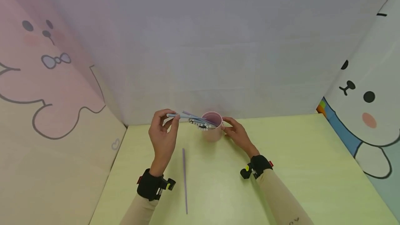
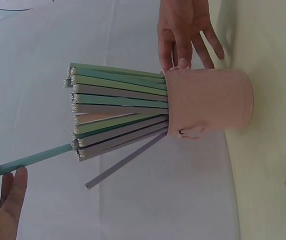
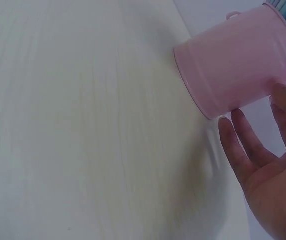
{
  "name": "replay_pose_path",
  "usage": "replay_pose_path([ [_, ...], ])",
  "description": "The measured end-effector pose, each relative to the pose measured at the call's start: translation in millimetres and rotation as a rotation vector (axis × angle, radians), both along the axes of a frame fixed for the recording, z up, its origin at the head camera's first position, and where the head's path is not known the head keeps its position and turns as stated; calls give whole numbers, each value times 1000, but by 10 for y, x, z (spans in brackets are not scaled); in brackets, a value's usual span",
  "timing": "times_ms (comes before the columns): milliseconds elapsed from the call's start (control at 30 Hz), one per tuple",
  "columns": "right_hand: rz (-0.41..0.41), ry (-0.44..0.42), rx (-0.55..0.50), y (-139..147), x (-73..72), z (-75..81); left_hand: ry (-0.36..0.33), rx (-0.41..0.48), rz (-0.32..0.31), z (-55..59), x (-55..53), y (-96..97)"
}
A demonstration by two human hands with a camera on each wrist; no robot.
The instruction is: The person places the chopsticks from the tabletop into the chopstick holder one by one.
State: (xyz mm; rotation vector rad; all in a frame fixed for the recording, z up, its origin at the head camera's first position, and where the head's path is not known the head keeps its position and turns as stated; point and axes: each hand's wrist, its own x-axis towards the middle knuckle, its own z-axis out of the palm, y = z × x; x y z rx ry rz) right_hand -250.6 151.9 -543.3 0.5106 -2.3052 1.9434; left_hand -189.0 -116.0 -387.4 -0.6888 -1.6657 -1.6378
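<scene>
A small pink bucket (image 1: 212,135) stands near the back of the table, holding a bundle of thin pastel sticks (image 2: 120,95) in green, teal, purple and peach with white, beaded-looking ends. My left hand (image 1: 164,136) pinches a blue-green stick (image 2: 38,159) between thumb and fingers, up and left of the bucket. The held stick's far end overlaps the bundle's ends in the left wrist view. At the bucket's right side, my right hand (image 1: 239,135) holds it near the rim, by the handle ear, with other fingertips along the wall (image 3: 232,70). One purple stick (image 2: 125,161) leans apart from the bundle.
A loose purple stick (image 1: 185,180) lies lengthwise on the pale yellow-green table (image 1: 218,190), left of the middle. Behind the bucket rises a white backdrop (image 1: 200,61). Cartoon-printed panels (image 1: 56,89) flank the table on both sides.
</scene>
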Motion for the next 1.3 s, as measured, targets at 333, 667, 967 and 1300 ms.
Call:
replay_pose_path([
  [333, -41, 18, 43, 15, -84, -164, 12, -193, 63, -322, -32, -170],
  [667, -46, 10, 48, 6, -90, -175, -365, -349, 279, -1073, 86, -412],
  [967, -57, 29, 51, 12, -98, -195, -611, -548, 383, -1440, 200, -424],
  [1300, -52, 15, 38, 16, -101, -193, -777, -735, 422, -1660, 293, -419],
])
